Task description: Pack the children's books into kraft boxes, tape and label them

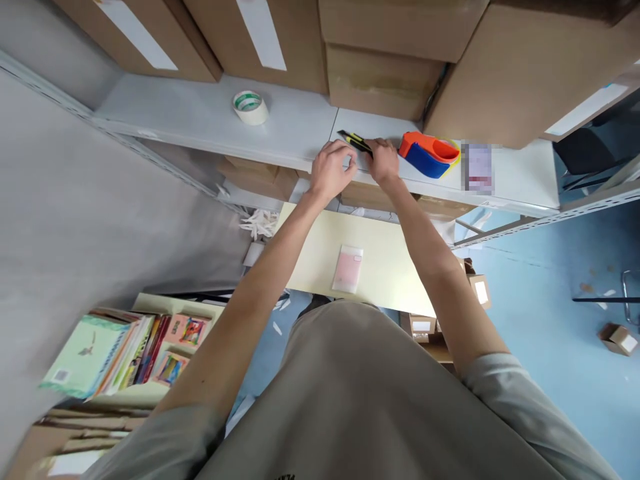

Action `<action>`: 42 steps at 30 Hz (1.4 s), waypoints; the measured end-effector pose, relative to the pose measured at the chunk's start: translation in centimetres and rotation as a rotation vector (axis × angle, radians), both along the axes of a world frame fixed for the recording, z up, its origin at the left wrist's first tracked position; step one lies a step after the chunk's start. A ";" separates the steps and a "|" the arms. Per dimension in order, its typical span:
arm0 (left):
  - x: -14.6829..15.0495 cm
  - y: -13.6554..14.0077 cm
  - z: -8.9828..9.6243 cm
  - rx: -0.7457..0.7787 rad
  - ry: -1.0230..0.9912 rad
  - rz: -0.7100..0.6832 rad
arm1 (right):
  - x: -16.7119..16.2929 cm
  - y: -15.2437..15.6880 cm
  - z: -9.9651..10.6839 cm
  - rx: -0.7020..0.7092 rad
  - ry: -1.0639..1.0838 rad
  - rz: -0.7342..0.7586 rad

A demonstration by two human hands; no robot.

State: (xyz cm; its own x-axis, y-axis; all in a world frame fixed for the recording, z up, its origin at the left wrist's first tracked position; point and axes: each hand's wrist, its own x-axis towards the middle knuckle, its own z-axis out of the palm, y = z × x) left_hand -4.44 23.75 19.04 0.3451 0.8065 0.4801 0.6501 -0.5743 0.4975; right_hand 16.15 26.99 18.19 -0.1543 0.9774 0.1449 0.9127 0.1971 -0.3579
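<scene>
My right hand [384, 161] is closed around a black and yellow utility knife [356, 141], over the grey shelf [295, 137]. The knife's front end points left, above my left hand [332, 169]. That hand is closed, its fingers curled and thumb and forefinger nearly meeting in a ring. Whatever may be in its fingertips is too small to make out. Just right of my right hand lies an orange, blue and yellow rounded holder-like object [431, 155]. A roll of white tape [251, 108] rests on the shelf to the left.
Cardboard boxes [383, 83] line the shelf's back. A blurred-out card [479, 168] lies at right. Below, a pale yellow board [387, 250] bears a pink packet [348, 269]. Books [125, 353] stand lower left; small boxes [481, 291] sit lower right.
</scene>
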 end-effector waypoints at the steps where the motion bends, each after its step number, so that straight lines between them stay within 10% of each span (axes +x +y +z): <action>1: -0.5 -0.6 -1.2 -0.037 0.028 0.010 | 0.1 -0.5 -0.4 0.032 0.034 -0.002; 7: -4.4 -9.5 -13.7 -0.438 0.227 0.026 | 0.4 -11.2 -4.2 0.266 0.216 -0.009; 14: -7.0 -22.2 -24.4 -0.834 0.468 -0.127 | -1.6 -28.0 -14.5 -0.176 0.318 -0.213; 23: -6.1 -23.4 -26.2 -0.888 0.473 -0.119 | -7.7 -37.1 -20.0 -0.667 0.223 -0.426; 42: -10.1 -18.0 -27.4 -0.803 0.473 -0.444 | -16.1 -28.7 -21.6 -0.838 0.008 -0.436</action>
State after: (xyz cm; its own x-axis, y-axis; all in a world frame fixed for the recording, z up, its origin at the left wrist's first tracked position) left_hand -14.56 5.77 -8.39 0.7037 0.5833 -0.4056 0.6892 -0.4220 0.5890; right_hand 0.03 -1.67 -3.36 0.2475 0.7347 -0.6316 0.8423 -0.4853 -0.2346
